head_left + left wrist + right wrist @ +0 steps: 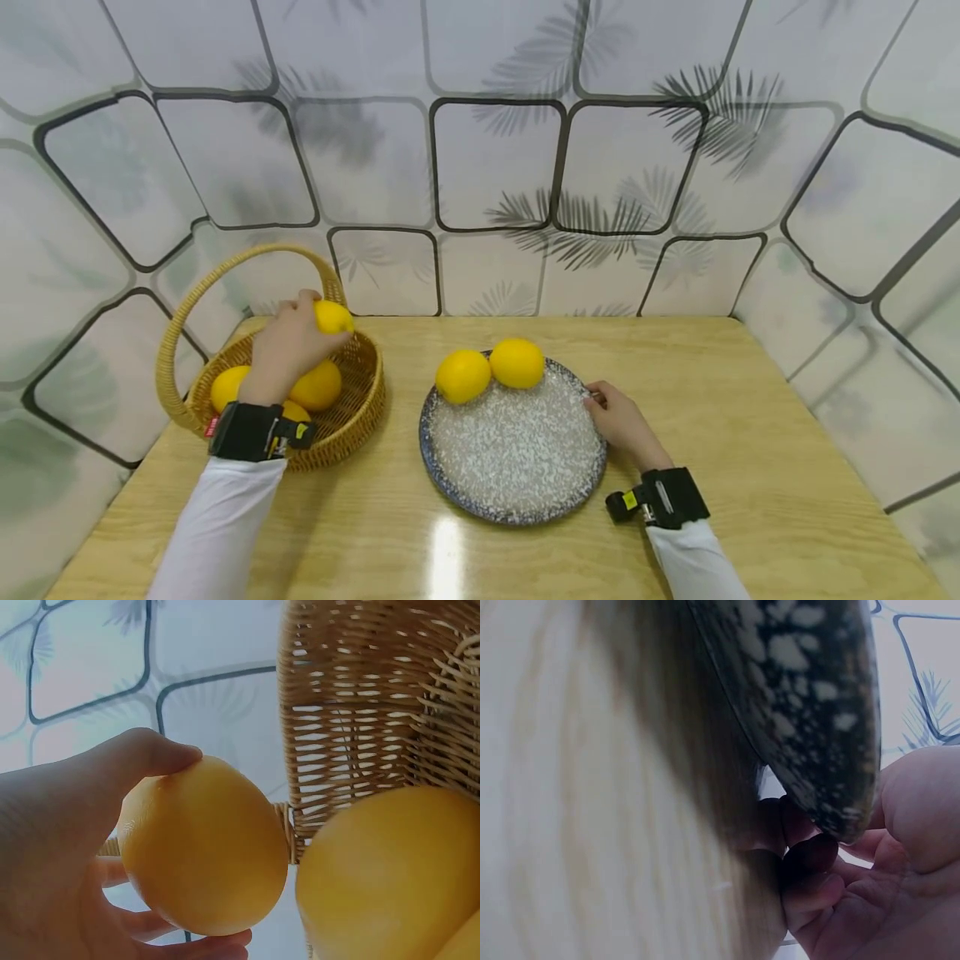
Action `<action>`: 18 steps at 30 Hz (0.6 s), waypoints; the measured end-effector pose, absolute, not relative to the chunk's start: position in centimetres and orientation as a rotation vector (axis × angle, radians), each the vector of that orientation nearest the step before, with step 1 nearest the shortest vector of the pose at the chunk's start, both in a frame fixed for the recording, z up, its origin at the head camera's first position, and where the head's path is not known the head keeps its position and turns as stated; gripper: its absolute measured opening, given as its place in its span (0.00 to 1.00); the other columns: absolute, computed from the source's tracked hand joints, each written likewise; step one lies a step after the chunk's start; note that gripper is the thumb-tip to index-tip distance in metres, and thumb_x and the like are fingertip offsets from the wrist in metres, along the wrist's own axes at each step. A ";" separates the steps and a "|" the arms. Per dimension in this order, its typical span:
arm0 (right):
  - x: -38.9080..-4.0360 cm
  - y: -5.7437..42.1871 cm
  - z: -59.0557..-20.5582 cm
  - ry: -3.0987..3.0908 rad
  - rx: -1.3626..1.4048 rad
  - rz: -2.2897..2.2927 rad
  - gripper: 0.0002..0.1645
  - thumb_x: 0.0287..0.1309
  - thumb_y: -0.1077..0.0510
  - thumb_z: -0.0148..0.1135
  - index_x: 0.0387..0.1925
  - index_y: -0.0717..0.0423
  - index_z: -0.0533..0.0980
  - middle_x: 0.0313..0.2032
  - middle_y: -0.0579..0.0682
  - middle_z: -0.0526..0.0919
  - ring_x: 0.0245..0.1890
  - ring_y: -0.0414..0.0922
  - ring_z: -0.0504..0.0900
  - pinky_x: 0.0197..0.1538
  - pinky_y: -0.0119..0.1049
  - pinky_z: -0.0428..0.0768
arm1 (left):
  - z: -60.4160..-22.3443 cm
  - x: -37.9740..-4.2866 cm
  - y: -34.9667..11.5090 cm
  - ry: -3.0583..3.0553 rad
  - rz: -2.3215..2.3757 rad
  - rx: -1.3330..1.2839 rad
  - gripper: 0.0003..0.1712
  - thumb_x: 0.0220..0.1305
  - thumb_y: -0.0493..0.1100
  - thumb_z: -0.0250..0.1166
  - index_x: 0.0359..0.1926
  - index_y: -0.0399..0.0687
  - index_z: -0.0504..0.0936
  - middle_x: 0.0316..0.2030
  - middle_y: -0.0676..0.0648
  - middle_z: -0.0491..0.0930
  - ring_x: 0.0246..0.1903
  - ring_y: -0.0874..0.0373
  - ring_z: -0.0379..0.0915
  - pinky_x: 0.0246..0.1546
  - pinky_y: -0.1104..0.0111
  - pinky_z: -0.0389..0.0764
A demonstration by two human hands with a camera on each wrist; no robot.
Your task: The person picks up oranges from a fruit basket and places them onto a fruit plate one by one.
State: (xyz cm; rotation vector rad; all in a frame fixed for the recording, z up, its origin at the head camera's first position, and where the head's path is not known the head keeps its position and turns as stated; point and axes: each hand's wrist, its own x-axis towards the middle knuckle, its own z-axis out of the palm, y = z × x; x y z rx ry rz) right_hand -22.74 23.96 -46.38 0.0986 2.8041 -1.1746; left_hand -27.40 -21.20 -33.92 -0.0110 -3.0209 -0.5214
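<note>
My left hand point(288, 346) holds a yellow lemon point(333, 317) over the wicker basket point(372, 400), inside the arch of its handle. The left wrist view shows the thumb on one side of that lemon and curled fingers on the other. Several more lemons point(318, 387) lie in the basket, partly covered by the hand and wrist. At the right, my right hand point(626, 427) grips the rim of a round speckled plate point(517, 454), thumb on top and fingers curled beneath the edge. Two lemons, a left one point(462, 376) and a right one point(517, 363), sit near the plate's far rim.
The basket and plate stand apart on a light wooden table point(397, 533). Fabric with a stone-and-leaf pattern point(495, 167) walls in the back and both sides. The basket's tall handle point(168, 350) arches up around the left hand.
</note>
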 end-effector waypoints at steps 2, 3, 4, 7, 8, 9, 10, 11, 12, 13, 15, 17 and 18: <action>-22.6 24.0 -46.5 2.804 0.095 -1.171 0.24 0.76 0.57 0.47 0.66 0.66 0.69 0.55 0.67 0.79 0.55 0.60 0.78 0.58 0.56 0.76 | -33.9 -27.1 -21.0 -3.028 -0.515 -0.015 0.51 0.65 0.65 0.61 0.74 0.38 0.53 0.59 0.21 0.67 0.47 0.29 0.76 0.39 0.44 0.78; -22.6 24.0 -46.6 2.805 0.093 -1.170 0.24 0.76 0.57 0.47 0.66 0.66 0.69 0.55 0.67 0.79 0.55 0.60 0.78 0.58 0.56 0.76 | -33.9 -27.0 -20.8 -3.028 -0.514 -0.018 0.51 0.64 0.65 0.61 0.74 0.38 0.54 0.59 0.21 0.67 0.47 0.29 0.76 0.39 0.44 0.78; -22.6 24.0 -46.6 2.805 0.091 -1.170 0.25 0.76 0.57 0.47 0.66 0.66 0.69 0.56 0.67 0.79 0.55 0.60 0.78 0.58 0.56 0.76 | -33.9 -26.9 -20.8 -3.025 -0.509 -0.024 0.51 0.64 0.65 0.61 0.74 0.37 0.54 0.58 0.22 0.67 0.46 0.30 0.76 0.39 0.45 0.78; -22.7 24.0 -46.7 2.815 0.083 -1.162 0.25 0.77 0.56 0.46 0.67 0.66 0.68 0.56 0.67 0.79 0.56 0.60 0.78 0.58 0.56 0.76 | -33.9 -26.5 -20.4 -3.004 -0.493 -0.049 0.51 0.64 0.64 0.62 0.74 0.37 0.55 0.58 0.22 0.67 0.46 0.30 0.76 0.39 0.45 0.79; -22.7 24.0 -46.7 2.818 0.082 -1.158 0.25 0.77 0.56 0.46 0.67 0.66 0.68 0.56 0.67 0.78 0.56 0.60 0.78 0.58 0.56 0.76 | -33.9 -26.4 -20.3 -2.996 -0.482 -0.058 0.51 0.64 0.64 0.62 0.74 0.36 0.55 0.58 0.22 0.67 0.46 0.30 0.76 0.39 0.44 0.79; -22.7 24.0 -46.6 2.816 0.084 -1.159 0.25 0.77 0.56 0.46 0.67 0.66 0.68 0.56 0.67 0.78 0.56 0.61 0.78 0.58 0.56 0.76 | -33.8 -26.3 -20.2 -2.987 -0.480 -0.062 0.51 0.64 0.64 0.62 0.74 0.36 0.56 0.58 0.22 0.68 0.46 0.30 0.76 0.39 0.44 0.79; -22.7 24.0 -46.5 2.817 0.079 -1.156 0.25 0.77 0.56 0.46 0.67 0.66 0.68 0.56 0.67 0.78 0.56 0.61 0.78 0.57 0.56 0.76 | -33.8 -26.1 -20.1 -2.980 -0.477 -0.066 0.50 0.64 0.63 0.62 0.74 0.36 0.56 0.58 0.22 0.67 0.46 0.30 0.76 0.39 0.44 0.79; -22.8 24.0 -46.5 2.815 0.083 -1.157 0.25 0.77 0.56 0.46 0.67 0.66 0.68 0.56 0.67 0.78 0.56 0.61 0.78 0.57 0.56 0.76 | -33.8 -26.0 -20.0 -2.974 -0.475 -0.070 0.50 0.64 0.63 0.62 0.74 0.36 0.56 0.58 0.23 0.68 0.46 0.29 0.75 0.40 0.44 0.79; -22.8 24.0 -46.4 2.812 0.088 -1.156 0.25 0.77 0.56 0.46 0.67 0.65 0.68 0.56 0.67 0.78 0.56 0.61 0.78 0.57 0.55 0.76 | -33.8 -25.9 -19.8 -2.969 -0.472 -0.075 0.50 0.63 0.63 0.63 0.74 0.36 0.57 0.58 0.23 0.68 0.46 0.29 0.76 0.40 0.43 0.80; -22.8 24.0 -46.4 2.809 0.093 -1.156 0.25 0.77 0.56 0.46 0.67 0.65 0.68 0.56 0.67 0.78 0.56 0.61 0.78 0.57 0.55 0.77 | -33.7 -25.7 -19.7 -2.965 -0.469 -0.080 0.50 0.63 0.63 0.63 0.74 0.36 0.57 0.58 0.23 0.68 0.47 0.28 0.76 0.41 0.42 0.80; -22.7 24.0 -46.3 2.799 0.098 -1.160 0.25 0.77 0.56 0.46 0.67 0.65 0.68 0.56 0.67 0.78 0.55 0.61 0.78 0.56 0.55 0.77 | -33.7 -25.5 -19.3 -2.956 -0.457 -0.090 0.50 0.63 0.62 0.64 0.74 0.36 0.58 0.58 0.23 0.68 0.48 0.28 0.76 0.42 0.41 0.80; -22.7 24.0 -46.3 2.795 0.102 -1.160 0.25 0.77 0.56 0.46 0.68 0.65 0.68 0.56 0.67 0.79 0.55 0.60 0.79 0.55 0.54 0.77 | -33.7 -25.3 -19.0 -2.944 -0.427 -0.109 0.50 0.62 0.62 0.65 0.73 0.37 0.59 0.58 0.24 0.69 0.48 0.27 0.76 0.43 0.40 0.80; -22.7 24.0 -46.4 2.793 0.103 -1.160 0.25 0.77 0.56 0.46 0.68 0.64 0.68 0.56 0.66 0.79 0.55 0.60 0.79 0.55 0.54 0.77 | -33.7 -25.2 -18.9 -2.936 -0.407 -0.120 0.49 0.62 0.62 0.66 0.73 0.37 0.60 0.59 0.24 0.70 0.48 0.27 0.76 0.43 0.40 0.80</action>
